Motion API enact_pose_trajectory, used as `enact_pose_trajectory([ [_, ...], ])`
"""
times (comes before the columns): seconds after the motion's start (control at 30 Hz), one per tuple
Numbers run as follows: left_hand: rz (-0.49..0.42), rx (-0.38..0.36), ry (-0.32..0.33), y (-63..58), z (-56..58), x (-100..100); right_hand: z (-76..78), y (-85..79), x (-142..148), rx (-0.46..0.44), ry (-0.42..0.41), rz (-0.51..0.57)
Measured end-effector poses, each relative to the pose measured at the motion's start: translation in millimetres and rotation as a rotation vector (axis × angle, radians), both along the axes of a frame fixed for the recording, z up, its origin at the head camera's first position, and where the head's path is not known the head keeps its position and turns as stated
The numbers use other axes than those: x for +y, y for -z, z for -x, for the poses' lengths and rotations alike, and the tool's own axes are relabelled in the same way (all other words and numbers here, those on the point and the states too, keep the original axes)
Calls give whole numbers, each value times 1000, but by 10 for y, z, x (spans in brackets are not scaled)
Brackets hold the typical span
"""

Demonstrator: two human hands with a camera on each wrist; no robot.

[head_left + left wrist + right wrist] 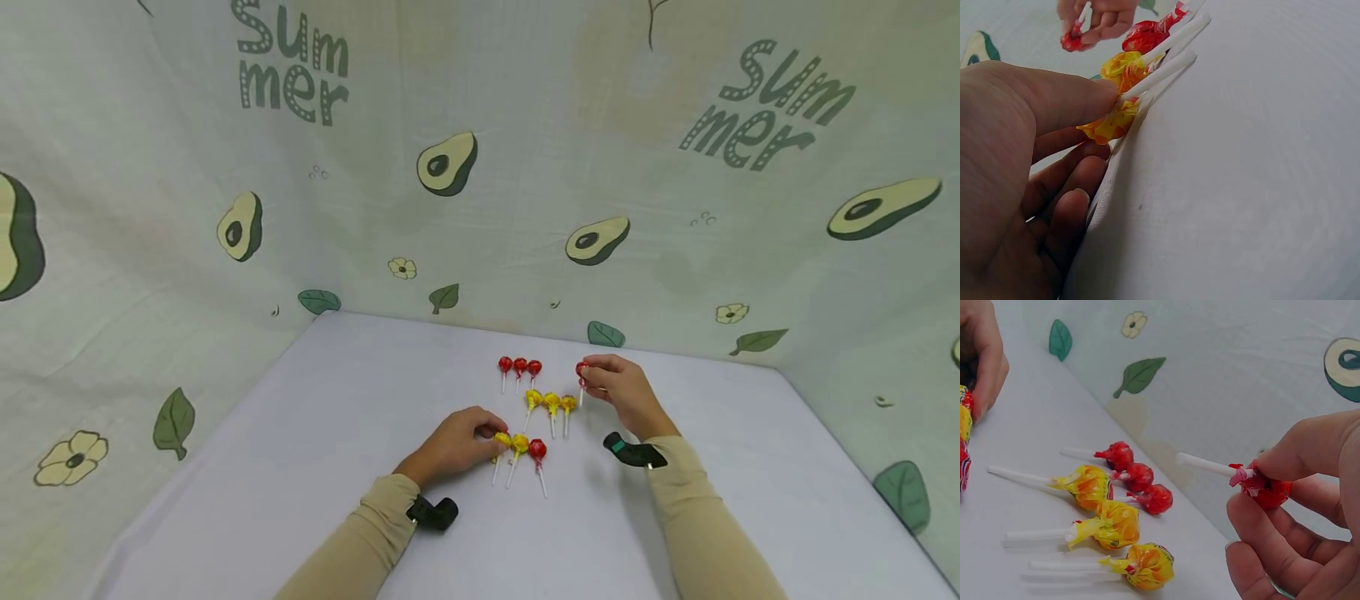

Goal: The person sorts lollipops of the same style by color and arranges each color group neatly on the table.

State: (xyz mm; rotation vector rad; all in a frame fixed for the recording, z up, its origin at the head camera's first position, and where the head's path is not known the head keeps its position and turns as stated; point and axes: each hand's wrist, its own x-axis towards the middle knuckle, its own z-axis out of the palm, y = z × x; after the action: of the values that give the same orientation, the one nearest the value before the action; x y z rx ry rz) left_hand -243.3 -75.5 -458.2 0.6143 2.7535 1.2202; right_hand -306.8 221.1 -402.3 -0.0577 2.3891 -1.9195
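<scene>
Left hand (454, 445) pinches a yellow lollipop (1109, 129); right hand (627, 393), a red lollipop (1274, 495).

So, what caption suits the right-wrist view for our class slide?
A right hand pinches one red lollipop while three yellow lollipops and three red lollipops lie nearby.

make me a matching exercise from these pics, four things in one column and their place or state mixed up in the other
Column one
1. Right grip
2. Left grip
3. Three round, red-wrapped lollipops on white sticks
4. Three round, yellow-wrapped lollipops on white sticks

Column two
A. In the far row
B. Pinching the yellow-wrapped lollipop at the near row's left end
C. In the middle row
D. Holding a single round, red-wrapped lollipop

Pairs: 1-D; 2-B; 3-A; 4-C
</scene>
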Motion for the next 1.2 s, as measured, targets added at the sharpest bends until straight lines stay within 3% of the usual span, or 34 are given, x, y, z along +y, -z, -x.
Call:
enact_pose_trajectory([
  [0.7,-7,30,14,-8,-5,-17,336,252,-135,-103,129,20],
  [1.2,14,29,7,-18,0,-7,475,356,-222,-4,90,-104],
])
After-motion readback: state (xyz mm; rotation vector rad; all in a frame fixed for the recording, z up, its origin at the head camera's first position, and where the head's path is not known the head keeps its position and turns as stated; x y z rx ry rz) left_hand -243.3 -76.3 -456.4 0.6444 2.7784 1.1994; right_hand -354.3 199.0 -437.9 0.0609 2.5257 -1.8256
